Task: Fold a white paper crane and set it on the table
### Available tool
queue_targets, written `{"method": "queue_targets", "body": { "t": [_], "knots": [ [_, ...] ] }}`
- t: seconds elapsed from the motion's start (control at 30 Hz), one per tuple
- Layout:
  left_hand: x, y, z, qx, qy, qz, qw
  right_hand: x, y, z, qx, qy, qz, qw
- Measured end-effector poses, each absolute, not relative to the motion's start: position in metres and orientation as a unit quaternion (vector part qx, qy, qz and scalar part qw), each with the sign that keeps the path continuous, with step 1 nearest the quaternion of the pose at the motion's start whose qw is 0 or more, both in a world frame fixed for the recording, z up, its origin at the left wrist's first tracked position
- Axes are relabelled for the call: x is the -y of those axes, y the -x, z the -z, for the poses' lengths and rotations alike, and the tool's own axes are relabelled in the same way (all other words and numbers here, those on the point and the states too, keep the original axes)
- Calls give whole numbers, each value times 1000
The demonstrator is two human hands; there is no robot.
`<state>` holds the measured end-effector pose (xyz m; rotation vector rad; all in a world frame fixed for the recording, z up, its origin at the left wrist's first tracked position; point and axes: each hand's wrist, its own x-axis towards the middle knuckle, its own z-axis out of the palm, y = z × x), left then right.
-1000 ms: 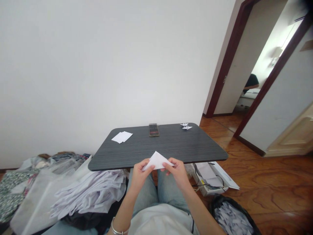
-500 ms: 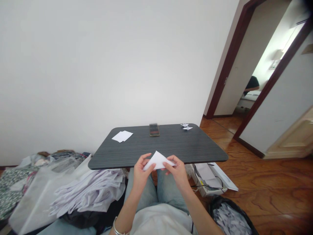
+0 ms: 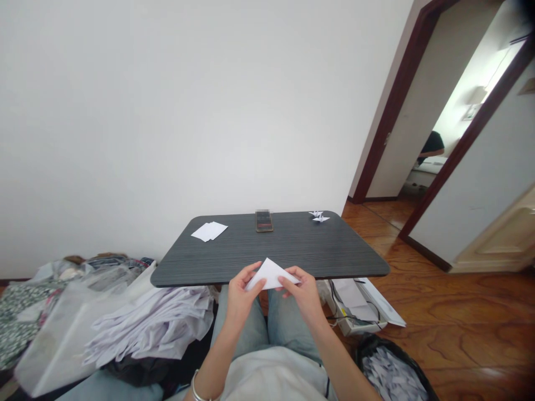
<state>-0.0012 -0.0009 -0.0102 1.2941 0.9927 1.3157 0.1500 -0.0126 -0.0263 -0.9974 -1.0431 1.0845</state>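
A white sheet of paper [image 3: 270, 273], folded into a triangle with its point facing away from me, is held at the table's near edge. My left hand [image 3: 243, 283] pinches its left corner, thumb on top. The right corner is gripped by my right hand [image 3: 300, 284], its thumb lying on the paper and the fingers partly hidden underneath. On the table [image 3: 234, 253], several white paper squares [image 3: 209, 231] lie at the left. Two folded paper cranes [image 3: 321, 219] rest at the far right.
A phone [image 3: 264, 221] lies at the table's back, by the wall. Piled cloth [image 3: 159, 326] is on the left. Below the table's right side is a box with cables and papers [image 3: 355, 306], and nearer me a black bag of scraps [image 3: 393, 373]. A doorway opens at the right.
My left index finger has come down closer to the paper. Otherwise both hands and the folded triangle stay nearly where they were.
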Motion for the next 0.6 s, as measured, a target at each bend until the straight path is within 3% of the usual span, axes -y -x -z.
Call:
{"method": "queue_targets", "body": {
  "t": [0.33, 0.6],
  "knots": [
    [1, 15, -1, -345, -542, -457, 615, 14, -147, 26, 479, 424, -527, 560],
    [-1, 12, -2, -339, -550, -476, 597, 12, -147, 27, 461, 428, -528, 570]
  ]
}}
